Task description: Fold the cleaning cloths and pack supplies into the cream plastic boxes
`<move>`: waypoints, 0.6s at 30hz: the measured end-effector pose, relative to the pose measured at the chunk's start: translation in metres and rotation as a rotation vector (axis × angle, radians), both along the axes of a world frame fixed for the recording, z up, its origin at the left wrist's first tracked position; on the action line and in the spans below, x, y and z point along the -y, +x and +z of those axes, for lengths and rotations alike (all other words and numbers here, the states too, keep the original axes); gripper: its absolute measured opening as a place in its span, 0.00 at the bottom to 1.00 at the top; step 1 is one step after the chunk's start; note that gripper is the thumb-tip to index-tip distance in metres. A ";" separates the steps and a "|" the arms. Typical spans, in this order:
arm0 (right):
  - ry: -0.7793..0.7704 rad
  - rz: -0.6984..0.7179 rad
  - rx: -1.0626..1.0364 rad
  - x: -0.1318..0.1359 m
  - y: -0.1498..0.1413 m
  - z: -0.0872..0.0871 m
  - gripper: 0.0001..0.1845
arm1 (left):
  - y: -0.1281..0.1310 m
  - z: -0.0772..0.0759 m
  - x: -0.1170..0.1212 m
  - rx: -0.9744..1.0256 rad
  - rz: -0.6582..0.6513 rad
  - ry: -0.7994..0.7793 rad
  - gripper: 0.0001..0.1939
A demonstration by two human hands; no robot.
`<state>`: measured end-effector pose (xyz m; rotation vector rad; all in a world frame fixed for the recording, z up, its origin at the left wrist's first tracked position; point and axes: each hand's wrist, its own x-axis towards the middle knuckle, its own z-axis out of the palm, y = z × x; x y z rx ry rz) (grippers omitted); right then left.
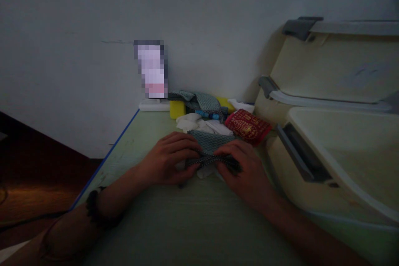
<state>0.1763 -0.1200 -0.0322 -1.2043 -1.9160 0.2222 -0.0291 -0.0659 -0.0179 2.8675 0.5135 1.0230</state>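
A grey-green textured cloth (212, 143) with a dark checked edge is bunched between my two hands, just above the table. My left hand (174, 156) pinches its left end, thumb below and fingers on top. At the other end, my right hand (240, 162) grips the fabric between thumb and fingers. Some thin white material (206, 171) shows beneath the cloth; what it is I cannot make out. Right behind lie crumpled white pieces (190, 121) and a red packet (248, 126) with gold print.
Another grey-green cloth (199, 100) lies over yellow blocks (177, 109) and something blue near the wall. A pixelated screen (153, 68) stands on a white base (152, 105) at the table's (124, 145) back left. Large cream storage bins (311, 149) with grey latches crowd the right side.
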 end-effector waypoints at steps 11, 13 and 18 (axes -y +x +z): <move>-0.043 -0.003 0.014 0.001 0.000 0.000 0.10 | -0.001 -0.006 -0.003 0.061 -0.037 -0.031 0.08; -0.041 0.008 0.010 0.001 -0.001 0.000 0.10 | -0.001 -0.007 -0.003 0.065 -0.031 -0.046 0.08; -0.034 0.036 0.002 0.002 -0.001 0.000 0.10 | -0.001 -0.007 -0.001 0.061 -0.013 -0.066 0.06</move>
